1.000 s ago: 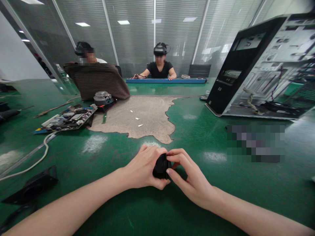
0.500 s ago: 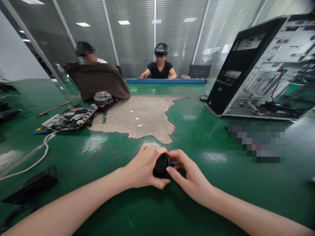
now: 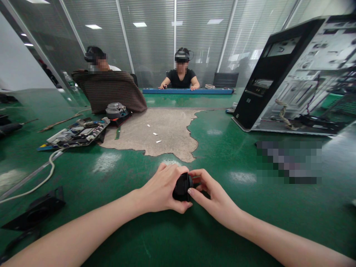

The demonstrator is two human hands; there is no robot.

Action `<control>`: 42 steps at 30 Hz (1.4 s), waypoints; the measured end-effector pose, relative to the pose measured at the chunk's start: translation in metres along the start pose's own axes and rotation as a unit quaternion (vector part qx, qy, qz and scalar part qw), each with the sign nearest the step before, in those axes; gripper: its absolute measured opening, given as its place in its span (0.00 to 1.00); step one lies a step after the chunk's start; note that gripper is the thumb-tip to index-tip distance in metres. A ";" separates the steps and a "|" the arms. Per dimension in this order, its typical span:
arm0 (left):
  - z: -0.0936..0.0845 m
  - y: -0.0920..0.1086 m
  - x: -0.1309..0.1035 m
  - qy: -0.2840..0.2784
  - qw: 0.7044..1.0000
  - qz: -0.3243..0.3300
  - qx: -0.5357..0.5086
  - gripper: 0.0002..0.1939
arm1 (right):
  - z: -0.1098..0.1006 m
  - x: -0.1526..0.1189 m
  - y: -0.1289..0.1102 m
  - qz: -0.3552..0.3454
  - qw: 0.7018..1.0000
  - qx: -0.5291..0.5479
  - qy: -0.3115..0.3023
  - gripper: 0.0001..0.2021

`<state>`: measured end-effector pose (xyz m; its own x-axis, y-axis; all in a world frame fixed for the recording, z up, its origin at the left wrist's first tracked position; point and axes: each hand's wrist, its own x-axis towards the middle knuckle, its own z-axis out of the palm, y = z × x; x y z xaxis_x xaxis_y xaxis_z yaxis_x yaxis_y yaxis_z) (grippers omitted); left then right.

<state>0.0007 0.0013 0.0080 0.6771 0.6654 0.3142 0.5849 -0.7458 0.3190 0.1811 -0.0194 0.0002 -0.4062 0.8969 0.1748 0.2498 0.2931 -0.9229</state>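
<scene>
Left fingers (image 3: 182, 208) gripping black part (image 3: 182, 187); right fingers (image 3: 191, 191) touching its side.

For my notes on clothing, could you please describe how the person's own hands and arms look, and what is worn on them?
The left hand and the right hand wear no gloves, and no ring, watch or bracelet shows. The forearms show no sleeve, cable or marking. Parts of the hands are hidden.

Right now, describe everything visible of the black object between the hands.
The black object is small, with a bulky body, a thin rim and a rounded end towards the right hand. It looks like smooth plastic. The left hand wraps its body; the right fingers touch its rim side. Whether it touches the green table is unclear.
</scene>
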 end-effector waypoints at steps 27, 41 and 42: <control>0.000 0.001 0.000 0.003 1.000 0.001 0.008 0.32 | -0.003 -0.001 -0.001 -0.112 0.992 -0.043 0.033 0.05; 0.000 0.001 0.000 0.006 1.000 -0.004 0.004 0.30 | -0.003 -0.003 -0.003 -0.112 0.992 -0.057 0.022 0.07; 0.001 0.001 0.000 0.006 1.000 -0.003 0.004 0.31 | -0.003 -0.003 -0.003 -0.119 0.991 -0.062 0.026 0.06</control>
<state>0.0011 0.0005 0.0076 0.6679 0.6702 0.3238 0.5927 -0.7420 0.3133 0.1845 -0.0223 0.0031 -0.4214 0.8122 0.4034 0.2588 0.5340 -0.8049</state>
